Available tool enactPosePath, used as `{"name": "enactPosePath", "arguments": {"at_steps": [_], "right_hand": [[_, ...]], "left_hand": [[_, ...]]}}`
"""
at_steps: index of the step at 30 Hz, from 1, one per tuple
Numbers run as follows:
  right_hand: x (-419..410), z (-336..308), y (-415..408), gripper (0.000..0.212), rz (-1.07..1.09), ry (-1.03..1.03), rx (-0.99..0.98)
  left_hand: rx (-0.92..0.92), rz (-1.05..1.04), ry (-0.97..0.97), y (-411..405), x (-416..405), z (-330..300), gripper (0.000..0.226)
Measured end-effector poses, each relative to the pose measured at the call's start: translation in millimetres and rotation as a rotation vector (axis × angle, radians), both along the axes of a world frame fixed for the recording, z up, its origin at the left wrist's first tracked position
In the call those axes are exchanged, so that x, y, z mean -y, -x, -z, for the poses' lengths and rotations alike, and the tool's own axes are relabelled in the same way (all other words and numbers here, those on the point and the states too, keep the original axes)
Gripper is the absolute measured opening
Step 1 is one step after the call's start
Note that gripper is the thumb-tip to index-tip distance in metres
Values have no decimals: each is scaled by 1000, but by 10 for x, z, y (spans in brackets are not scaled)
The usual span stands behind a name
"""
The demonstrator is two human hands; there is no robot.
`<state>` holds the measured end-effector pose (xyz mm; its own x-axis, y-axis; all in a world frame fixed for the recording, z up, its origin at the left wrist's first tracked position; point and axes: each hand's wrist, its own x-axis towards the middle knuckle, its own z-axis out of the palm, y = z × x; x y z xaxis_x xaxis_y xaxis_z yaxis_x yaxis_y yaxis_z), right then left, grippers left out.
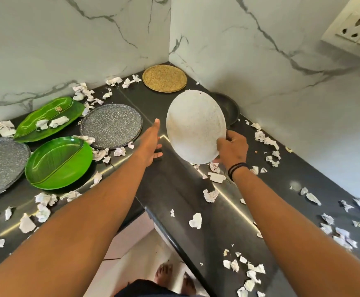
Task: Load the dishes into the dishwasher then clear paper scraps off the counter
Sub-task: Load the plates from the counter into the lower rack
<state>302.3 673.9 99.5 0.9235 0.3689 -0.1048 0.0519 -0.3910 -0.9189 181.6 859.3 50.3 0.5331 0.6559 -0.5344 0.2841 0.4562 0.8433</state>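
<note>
At the left of the frame green plates point(58, 162) lie among paper scraps point(43, 207); at centre your left hand point(151, 144) reaches out, fingers relaxed, while your right hand point(231, 150) grips the tilted white plate point(195, 125) above the counter point(174, 189).

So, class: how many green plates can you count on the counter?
2. One green leaf-shaped plate lies at the back left near the wall, with paper scraps on it. The second green plate sits nearer the front, beside the grey speckled plates. Others could lie out of view.
</note>
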Motion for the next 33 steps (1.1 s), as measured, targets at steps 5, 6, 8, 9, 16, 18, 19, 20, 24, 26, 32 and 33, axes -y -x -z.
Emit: {"name": "enactPosePath", "arguments": {"at_steps": [5,6,8,9,16,18,19,20,24,26,32,33], "right_hand": [[301,34,137,20,93,-160,-317],[359,49,151,19,113,-174,-347],[525,52,185,24,168,-221,-402],[622,48,198,26,190,-248,-421],[1512,91,230,25,357,-311,-414],[1868,108,274,25,427,-337,-404],[2071,111,309,24,473,-352,-394],[2270,131,342,24,517,-359,-382],[3202,207,612,26,717,-345,-323],[3663,216,836,24,797,-330,-267],[5118,240,1749,16,1065,-316,-184],[5343,263,1915,16,1111,-271,-159]], "left_hand": [[-9,2,33,-103,193,27,60],[2,0,34,-133,248,24,50],[8,0,20,-219,392,-3,32],[11,4,14,-280,473,-23,30],[77,113,-3,-748,1219,-125,33],[62,136,-28,-853,1568,-212,28],[54,167,-36,-895,1768,-250,26],[54,204,-42,-925,1961,-272,25],[85,381,-62,-937,2934,-320,44],[118,445,-45,-852,3466,-416,41],[171,709,46,-308,5098,-609,34],[185,752,61,-183,5363,-633,38]]}}
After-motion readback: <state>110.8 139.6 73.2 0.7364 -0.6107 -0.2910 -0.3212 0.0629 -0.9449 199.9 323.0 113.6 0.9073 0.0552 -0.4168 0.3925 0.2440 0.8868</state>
